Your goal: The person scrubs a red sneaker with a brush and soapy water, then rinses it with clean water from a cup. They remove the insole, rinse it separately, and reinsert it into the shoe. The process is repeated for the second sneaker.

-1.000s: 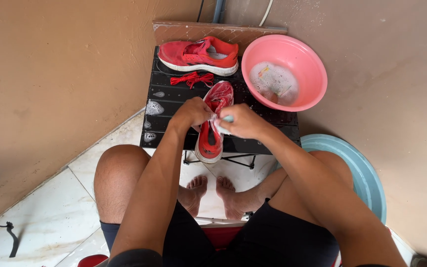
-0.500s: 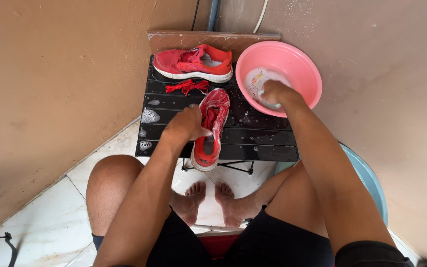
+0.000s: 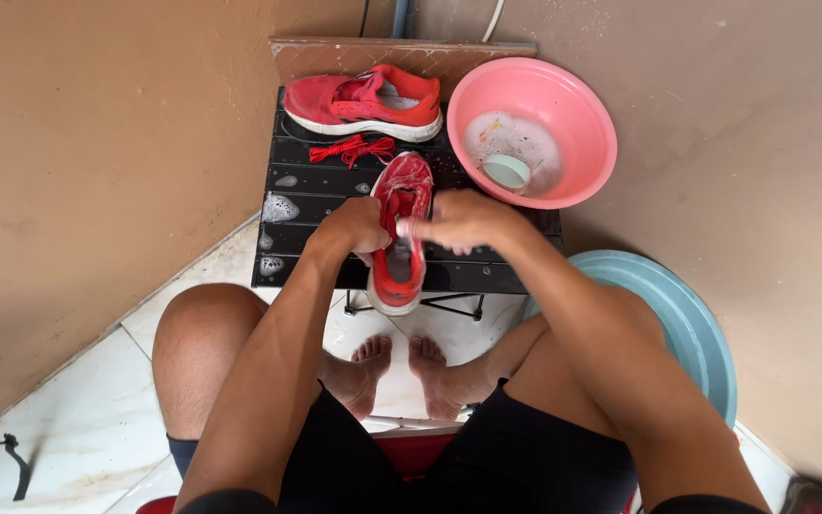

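A wet red shoe (image 3: pixel 400 271) lies on the black slatted table (image 3: pixel 302 243), heel hanging over the near edge. My left hand (image 3: pixel 354 228) grips its left side near the opening. My right hand (image 3: pixel 465 221) is blurred over the shoe's right side, fingers closed on a small pale object (image 3: pixel 405 228) that touches the shoe; I cannot tell what that object is. A second red shoe (image 3: pixel 363 100) lies on its side at the table's far edge. Red laces (image 3: pixel 352 149) sit bundled between the two shoes.
A pink basin (image 3: pixel 568 90) of soapy water with a pale round cup (image 3: pixel 507 171) in it stands at the table's back right. A light blue tub (image 3: pixel 692 328) leans by my right knee. Walls close in on both sides. My bare feet rest on white tiles under the table.
My right hand has come back from the pink basin to the shoe. The left hand has kept its grip on the shoe throughout.
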